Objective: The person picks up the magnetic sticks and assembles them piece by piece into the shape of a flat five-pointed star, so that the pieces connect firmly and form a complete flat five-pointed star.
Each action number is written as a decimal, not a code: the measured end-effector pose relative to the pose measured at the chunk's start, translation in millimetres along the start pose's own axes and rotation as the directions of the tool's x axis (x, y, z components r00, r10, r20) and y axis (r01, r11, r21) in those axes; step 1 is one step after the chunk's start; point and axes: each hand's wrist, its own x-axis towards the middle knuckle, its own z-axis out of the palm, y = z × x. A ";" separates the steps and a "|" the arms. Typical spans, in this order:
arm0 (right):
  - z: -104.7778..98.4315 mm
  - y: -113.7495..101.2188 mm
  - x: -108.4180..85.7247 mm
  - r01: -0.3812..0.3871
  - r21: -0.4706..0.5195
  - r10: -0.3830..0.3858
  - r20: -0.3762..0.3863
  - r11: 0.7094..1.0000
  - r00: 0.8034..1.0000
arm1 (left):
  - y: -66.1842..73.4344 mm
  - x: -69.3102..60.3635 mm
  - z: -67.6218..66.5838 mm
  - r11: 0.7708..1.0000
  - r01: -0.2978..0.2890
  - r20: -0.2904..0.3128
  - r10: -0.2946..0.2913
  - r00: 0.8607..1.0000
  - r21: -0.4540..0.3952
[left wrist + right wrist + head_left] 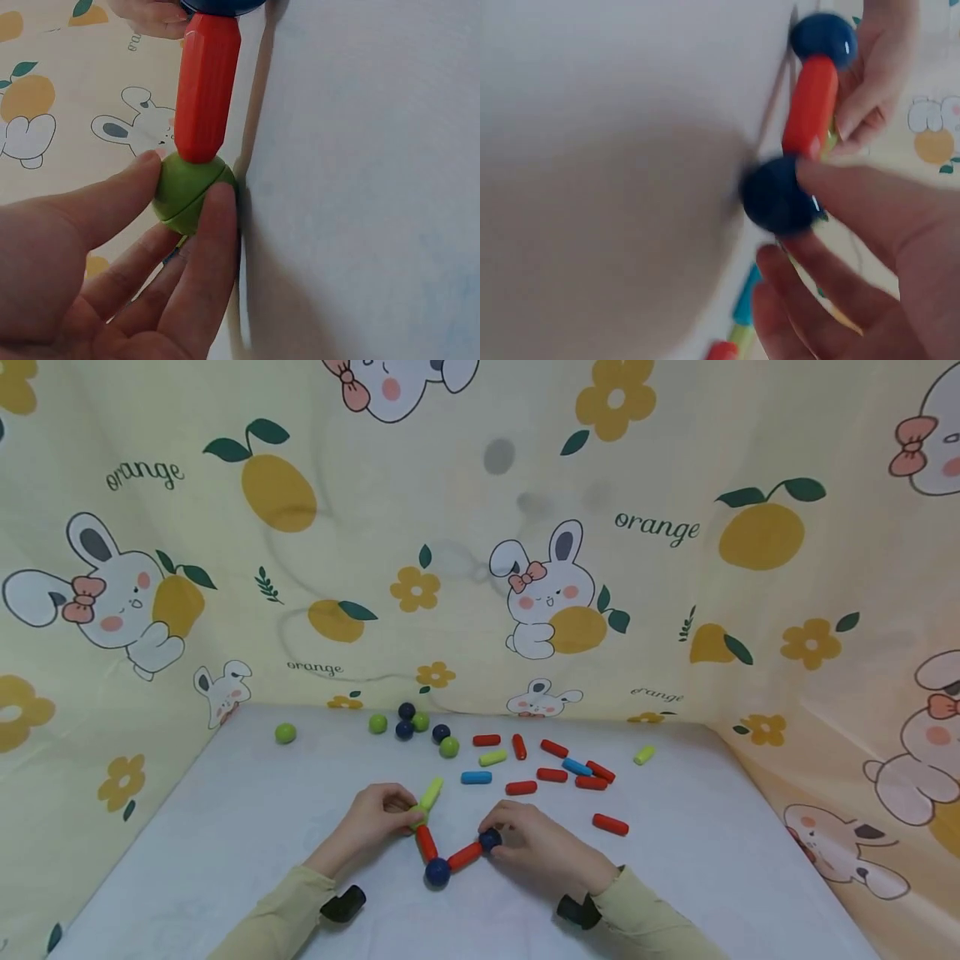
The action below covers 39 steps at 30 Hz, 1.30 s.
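Observation:
My left hand (377, 817) pinches a green ball (187, 187) between thumb and fingers. A yellow-green rod (431, 792) sticks out from that ball toward the back, and a red rod (426, 843) joins it to a dark blue ball (438, 872) at the front. From there a second red rod (465, 857) slants to the right, up to another dark blue ball (778, 196). My right hand (542, 843) grips this ball with thumb and fingertips. Together the pieces form a bent chain held between both hands, low over the white table (420, 931).
Behind the hands lie loose red rods (552, 774), blue rods (476, 777) and a yellow-green rod (492, 758). Green balls (449, 747) and dark blue balls (405, 729) cluster at the back. One green ball (285, 732) sits apart at left. A patterned curtain (465, 635) encloses the table.

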 end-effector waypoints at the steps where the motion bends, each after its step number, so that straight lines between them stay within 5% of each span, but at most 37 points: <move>1: -3.9 -1.1 2.5 0.016 -0.021 -0.016 0.012 1.000 1.000 | 0.0 -0.9 -0.5 1.000 0.006 -0.001 -0.006 1.000 -0.002; 5: -23.9 -3.9 17.5 0.090 -0.037 -0.090 0.013 0.995 0.996 | -0.3 -3.5 -1.3 1.000 0.029 0.005 -0.029 1.000 0.011; 10: -51.0 -0.3 49.0 0.159 -0.017 -0.160 -0.083 0.987 0.984 | -0.4 -5.0 -1.6 0.999 0.018 0.003 -0.018 1.000 0.030; 15: -64.5 4.5 81.3 0.145 0.005 -0.143 -0.155 0.989 0.978 | -0.6 -6.4 -3.8 0.999 0.006 0.010 -0.006 1.000 0.031; 24: -59.7 15.9 120.6 0.076 0.086 -0.062 -0.153 0.993 0.986 | -2.3 -4.7 -4.6 1.000 -0.018 0.039 0.017 0.999 0.020; 39: -42.4 14.5 152.3 0.042 0.000 -0.042 -0.105 0.999 0.994 | -0.8 -5.5 -7.2 0.999 -0.035 0.057 0.033 0.998 0.039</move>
